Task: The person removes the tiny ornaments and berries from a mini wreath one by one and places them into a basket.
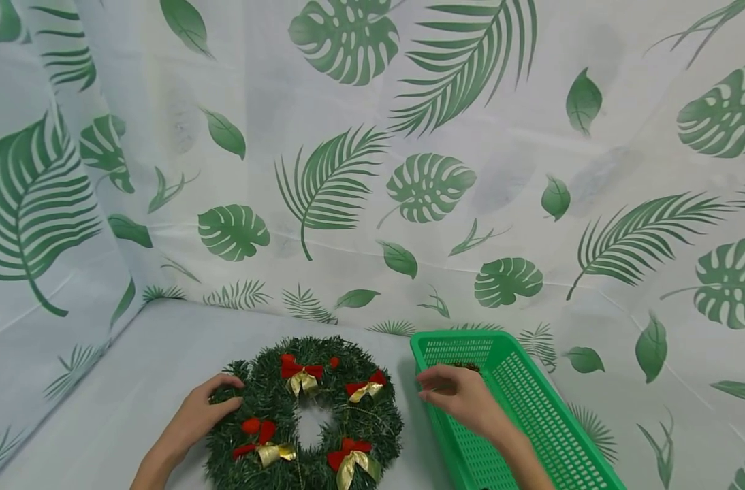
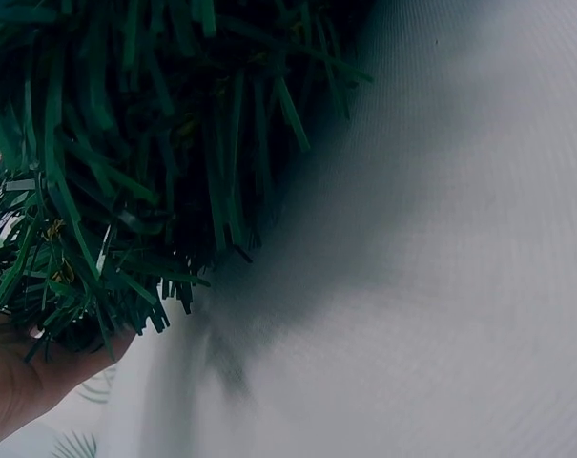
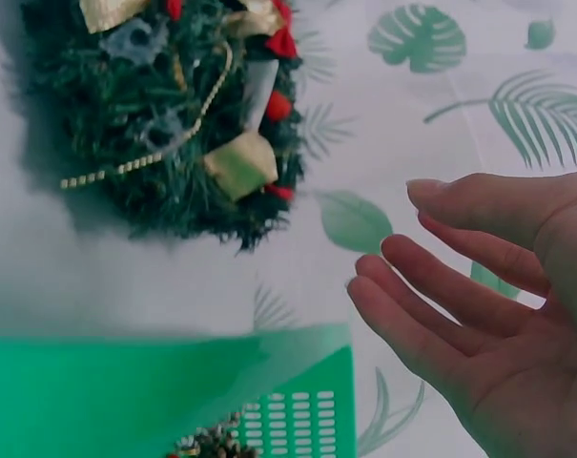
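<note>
Head view: wreath [image 1: 305, 415] flat on bench [image 1: 133, 381]; green basket [image 1: 526, 415] just beside it.
Left hand [image 1: 203, 415] rests on wreath's left edge, fingers loosely curved; right hand [image 1: 461, 395] relaxed, empty, over basket's near rim.

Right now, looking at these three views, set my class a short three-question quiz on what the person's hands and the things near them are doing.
1. True or false: the left hand rests on the wreath.
2. Which is nearest the right hand? A) green basket B) a red mug C) a book
3. Fill in: the bows on the wreath are red and ____.

Key: 1 true; 2 A; 3 gold.
</note>
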`<state>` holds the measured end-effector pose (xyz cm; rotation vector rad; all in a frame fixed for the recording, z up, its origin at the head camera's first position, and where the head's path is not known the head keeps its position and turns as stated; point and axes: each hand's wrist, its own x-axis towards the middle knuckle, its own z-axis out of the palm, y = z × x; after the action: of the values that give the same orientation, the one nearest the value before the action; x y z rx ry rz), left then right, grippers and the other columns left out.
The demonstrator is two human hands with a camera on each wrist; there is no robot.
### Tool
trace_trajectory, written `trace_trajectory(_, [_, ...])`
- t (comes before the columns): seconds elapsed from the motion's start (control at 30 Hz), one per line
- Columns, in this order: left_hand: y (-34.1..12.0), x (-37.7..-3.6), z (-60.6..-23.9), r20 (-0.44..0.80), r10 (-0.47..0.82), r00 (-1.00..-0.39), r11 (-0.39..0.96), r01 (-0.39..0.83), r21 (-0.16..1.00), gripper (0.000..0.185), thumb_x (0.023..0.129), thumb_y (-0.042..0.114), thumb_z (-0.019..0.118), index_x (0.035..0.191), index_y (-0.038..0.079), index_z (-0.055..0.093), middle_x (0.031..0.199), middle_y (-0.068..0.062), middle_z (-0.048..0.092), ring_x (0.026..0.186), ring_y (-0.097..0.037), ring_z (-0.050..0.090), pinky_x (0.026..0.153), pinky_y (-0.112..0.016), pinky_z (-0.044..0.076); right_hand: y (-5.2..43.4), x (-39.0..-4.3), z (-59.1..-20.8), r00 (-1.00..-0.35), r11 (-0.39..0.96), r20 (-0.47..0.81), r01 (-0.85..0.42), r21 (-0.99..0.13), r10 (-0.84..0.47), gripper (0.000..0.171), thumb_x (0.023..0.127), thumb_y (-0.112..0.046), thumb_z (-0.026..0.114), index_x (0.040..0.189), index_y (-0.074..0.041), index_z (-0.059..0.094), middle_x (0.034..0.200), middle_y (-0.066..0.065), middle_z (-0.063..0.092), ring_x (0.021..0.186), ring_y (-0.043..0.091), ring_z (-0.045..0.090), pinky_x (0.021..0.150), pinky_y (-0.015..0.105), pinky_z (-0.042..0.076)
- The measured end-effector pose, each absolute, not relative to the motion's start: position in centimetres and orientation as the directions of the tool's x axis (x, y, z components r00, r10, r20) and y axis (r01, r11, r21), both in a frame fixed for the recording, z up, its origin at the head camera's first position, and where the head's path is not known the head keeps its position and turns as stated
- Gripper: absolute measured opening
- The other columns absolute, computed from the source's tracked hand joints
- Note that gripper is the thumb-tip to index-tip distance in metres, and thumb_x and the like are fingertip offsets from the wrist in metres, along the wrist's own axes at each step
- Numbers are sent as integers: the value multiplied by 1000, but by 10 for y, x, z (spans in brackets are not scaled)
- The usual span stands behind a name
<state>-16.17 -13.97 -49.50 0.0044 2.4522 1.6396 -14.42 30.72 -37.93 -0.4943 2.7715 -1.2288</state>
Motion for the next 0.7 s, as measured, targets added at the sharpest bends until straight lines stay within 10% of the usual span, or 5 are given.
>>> trace_trajectory(0.7, [-138,-160,-492,-165,96,-982,375,-118,920,37,98,26,69,128,6,62,146,-22,53,137,-48,46,96,-55,53,259,-133,-392,-890,529,31,-298,-795,-455,25,95,-11,73,117,0,71,115,23,71,106,39,71,85,21,61])
